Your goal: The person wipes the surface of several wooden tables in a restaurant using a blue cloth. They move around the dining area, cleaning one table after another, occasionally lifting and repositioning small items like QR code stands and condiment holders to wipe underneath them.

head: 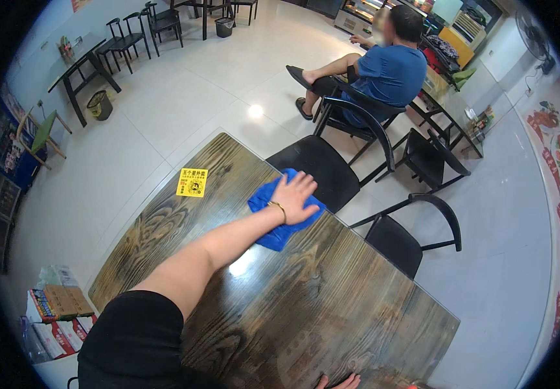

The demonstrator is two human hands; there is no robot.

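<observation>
My left hand (294, 199) lies palm down with its fingers spread on a crumpled blue cloth (275, 238), at the far right edge of a wood-grain table (260, 301). The cloth is pressed under the palm, and no grip on it shows. A bracelet circles that wrist. At the bottom edge of the view, my right hand (340, 382) is partly in sight over the tabletop, its fingers apart and nothing visible in them; the rest of it is cut off. A yellow square sticker with print (192, 183) is on the table's far left part.
Black chairs (318, 170) stand close along the table's right side. Beyond them a person in a blue shirt (391, 73) sits on a chair. Boxes (63, 311) are stacked at lower left. A glass-topped table (73, 63) and waste bin (100, 105) stand farther off.
</observation>
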